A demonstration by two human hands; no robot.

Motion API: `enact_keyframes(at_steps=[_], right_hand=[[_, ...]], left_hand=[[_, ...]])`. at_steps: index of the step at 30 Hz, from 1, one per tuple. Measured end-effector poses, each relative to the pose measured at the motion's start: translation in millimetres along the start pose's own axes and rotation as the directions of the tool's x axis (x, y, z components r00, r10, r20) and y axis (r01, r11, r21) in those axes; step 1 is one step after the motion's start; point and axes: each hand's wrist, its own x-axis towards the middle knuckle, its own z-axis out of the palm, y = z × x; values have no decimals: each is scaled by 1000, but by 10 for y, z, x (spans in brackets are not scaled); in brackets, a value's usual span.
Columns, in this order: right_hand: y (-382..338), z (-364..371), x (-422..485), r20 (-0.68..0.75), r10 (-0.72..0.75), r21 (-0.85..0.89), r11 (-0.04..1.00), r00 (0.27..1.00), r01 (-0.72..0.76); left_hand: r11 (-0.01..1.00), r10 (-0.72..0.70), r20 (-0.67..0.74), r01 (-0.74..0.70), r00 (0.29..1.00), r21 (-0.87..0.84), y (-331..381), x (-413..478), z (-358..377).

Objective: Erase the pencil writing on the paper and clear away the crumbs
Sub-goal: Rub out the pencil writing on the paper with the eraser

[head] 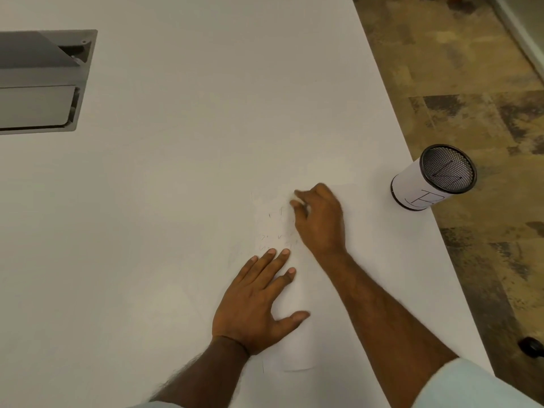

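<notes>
The paper (290, 293) lies flat on the white table (182, 178), its long side running away from me, and it is hard to tell from the table top since both are white. Faint pencil marks (272, 231) show on its far half, to the left of my right hand (319, 223).

My left hand (254, 304) is spread flat, palm down, fingers apart, pressing on the near left part of the paper; its fingertips (285, 252) reach just short of the marks and the thumb points right across the sheet.

My right hand rests over the far right part of the paper with the fingers curled in together near the marks. It is blurred there (something pale shows at the fingertips), so I cannot tell whether it grips anything.

A mesh cup (434, 178) wrapped in a white label stands upright at the right edge of the table, well apart from the paper. A grey hatch (44, 81) is set into the table at far left. Patterned floor (471, 83) lies beyond the right edge.
</notes>
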Motion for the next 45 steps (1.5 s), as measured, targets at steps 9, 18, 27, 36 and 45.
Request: enact_keyframes(at_steps=[9,18,27,36,45], right_hand=[[-118,-5,-335,161,-115,115,989,980,97],[-51,3,119,82,30,96,995,996,-38],[-95,63,-83,120,-108,57,993,987,102],[-172,-16,-324,241,-88,149,987,967,53],[-190,134,197,161,10,155,987,987,-36]], left_hand=[[1000,5,-22,-5,1000,-7,3,-2,-7],[1000,-10,17,10,1000,5,8,2,-19],[1000,-8,19,8,1000,-5,12,-2,-14],[1000,5,-34,-6,999,-23,11,2,-22],[1000,-6,17,6,1000,-11,15,2,-25]])
